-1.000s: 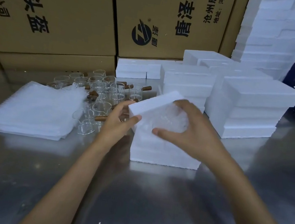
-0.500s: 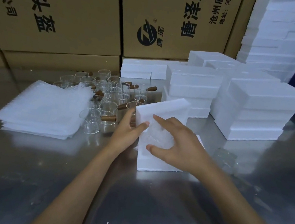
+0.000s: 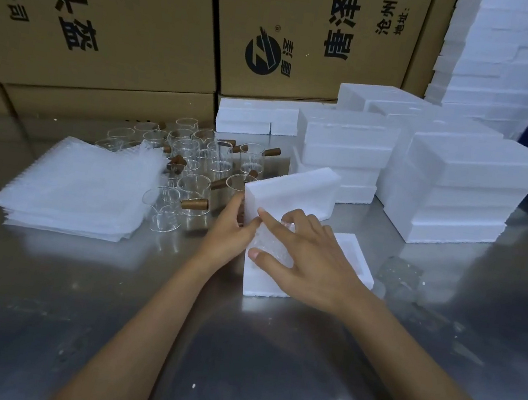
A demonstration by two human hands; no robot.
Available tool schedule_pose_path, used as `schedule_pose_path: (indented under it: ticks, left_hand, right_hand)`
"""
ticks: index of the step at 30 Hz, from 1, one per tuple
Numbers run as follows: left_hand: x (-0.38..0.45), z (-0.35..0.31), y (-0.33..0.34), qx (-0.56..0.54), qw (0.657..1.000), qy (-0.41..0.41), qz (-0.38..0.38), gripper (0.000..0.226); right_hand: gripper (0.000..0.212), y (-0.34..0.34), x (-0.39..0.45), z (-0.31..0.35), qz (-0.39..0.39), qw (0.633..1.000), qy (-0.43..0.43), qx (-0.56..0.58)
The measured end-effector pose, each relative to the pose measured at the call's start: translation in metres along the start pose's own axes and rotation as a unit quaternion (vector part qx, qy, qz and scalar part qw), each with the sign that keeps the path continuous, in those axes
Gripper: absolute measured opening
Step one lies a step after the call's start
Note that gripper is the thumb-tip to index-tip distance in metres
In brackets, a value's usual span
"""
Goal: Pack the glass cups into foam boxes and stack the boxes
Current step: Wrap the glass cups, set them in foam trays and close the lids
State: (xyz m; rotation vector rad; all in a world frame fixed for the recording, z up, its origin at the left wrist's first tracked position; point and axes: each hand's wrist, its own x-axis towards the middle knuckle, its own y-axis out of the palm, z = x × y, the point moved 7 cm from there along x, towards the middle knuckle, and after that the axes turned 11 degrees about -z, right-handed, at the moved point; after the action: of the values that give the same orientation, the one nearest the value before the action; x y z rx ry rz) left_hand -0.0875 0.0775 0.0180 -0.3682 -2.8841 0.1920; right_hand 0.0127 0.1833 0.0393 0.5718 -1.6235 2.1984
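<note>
Glass, wrapped in bubble film: wrapped cup point(image 3: 271, 246) sits in the cavity of the foam box base point(image 3: 353, 263), at its left end, mostly covered by the right hand point(image 3: 309, 257). Compared with one second ago: lies lower in the cavity; foam lid point(image 3: 290, 193) stands steeper, tipped up on the far left edge of the base, leaving the right part of the cavity exposed. Meaning for the task, as a judgement: seating of the cup nearly finished; closing of the lid and stacking not yet done. Right hand: presses down on the wrap with fingers spread and nearly straight, index tip touching the lower face of the lid, thumb on the near side of the wrap; grasps nothing. Left hand point(image 3: 229, 232): grips the left edge of the lid with curled fingers, keeping it tilted clear. Just left of the box: loose glass cups point(image 3: 192, 169) with wooden handles, unpacked. Farther left: pile of bubble bags point(image 3: 78, 187). Behind and right: stacked foam boxes point(image 3: 453, 192). On the steel table point(image 3: 104, 313), right of the base: a transparent item, too unclear to identify. At the rear: cardboard cartons point(image 3: 110, 25).
</note>
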Motion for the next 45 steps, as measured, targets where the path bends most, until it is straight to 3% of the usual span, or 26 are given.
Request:
schedule_pose_path:
  ticks: [4, 7, 9, 11, 12, 14, 16, 19, 22, 25, 28, 33, 36, 41, 45]
  left_hand:
    - [0.002, -0.002, -0.006, -0.03, 0.999, -0.011, -0.003, 0.036]
    - [0.002, -0.009, -0.019, -0.048, 0.999, -0.009, -0.02, 0.046]
    - [0.002, -0.02, -0.03, -0.059, 0.998, 0.002, -0.028, 0.051]
    - [0.001, -0.035, -0.037, -0.059, 0.998, 0.027, -0.011, 0.054]
    - [-0.001, -0.042, -0.038, -0.054, 0.998, 0.041, 0.006, 0.056]
    - [-0.007, -0.056, -0.033, -0.032, 0.996, 0.077, 0.041, 0.059]
    - [-0.015, -0.067, -0.025, -0.004, 0.992, 0.115, 0.058, 0.057]
    - [-0.021, -0.078, -0.019, 0.011, 0.988, 0.143, 0.063, 0.059]
    - [-0.028, -0.077, -0.02, 0.04, 0.979, 0.161, 0.119, 0.065]
    - [-0.034, -0.061, -0.031, -0.017, 0.986, 0.08, 0.144, 0.076]
    - [-0.037, -0.046, -0.034, -0.087, 0.989, 0.02, 0.116, 0.06]
    - [-0.044, -0.044, -0.024, -0.069, 0.994, 0.036, 0.08, 0.035]
    - [-0.046, -0.044, -0.025, -0.077, 0.995, 0.024, 0.065, 0.036]
    - [-0.051, -0.033, -0.013, -0.088, 0.99, -0.062, 0.095, 0.038]
    - [-0.051, -0.026, -0.01, -0.067, 0.99, -0.073, 0.098, 0.041]
  right_hand:
    - [0.073, -0.002, 0.001, 0.004, 0.015, 0.999, -0.011, 0.041]
    - [0.063, -0.029, 0.001, -0.006, -0.084, 0.993, 0.019, 0.077]
    - [0.036, -0.062, -0.006, -0.027, -0.228, 0.953, 0.092, 0.175]
    - [0.015, -0.084, -0.013, -0.061, -0.312, 0.873, 0.221, 0.302]
    - [0.014, -0.089, -0.013, -0.076, -0.307, 0.834, 0.286, 0.358]
    - [0.026, -0.087, -0.008, -0.095, -0.228, 0.778, 0.38, 0.445]
    - [0.037, -0.08, -0.007, -0.098, -0.14, 0.759, 0.397, 0.497]
    - [0.022, -0.076, -0.015, -0.097, -0.093, 0.797, 0.357, 0.478]
    - [0.017, -0.075, -0.023, -0.092, -0.092, 0.819, 0.329, 0.46]
    - [0.017, -0.074, -0.029, -0.084, -0.098, 0.834, 0.315, 0.443]
    - [0.017, -0.073, -0.035, -0.079, -0.119, 0.849, 0.309, 0.413]
    - [0.02, -0.073, -0.043, -0.079, -0.147, 0.84, 0.333, 0.404]
    - [0.018, -0.07, -0.047, -0.08, -0.139, 0.846, 0.332, 0.393]
    - [0.02, -0.064, -0.048, -0.084, -0.134, 0.85, 0.337, 0.382]
    - [0.035, -0.056, -0.052, -0.083, -0.115, 0.837, 0.347, 0.408]
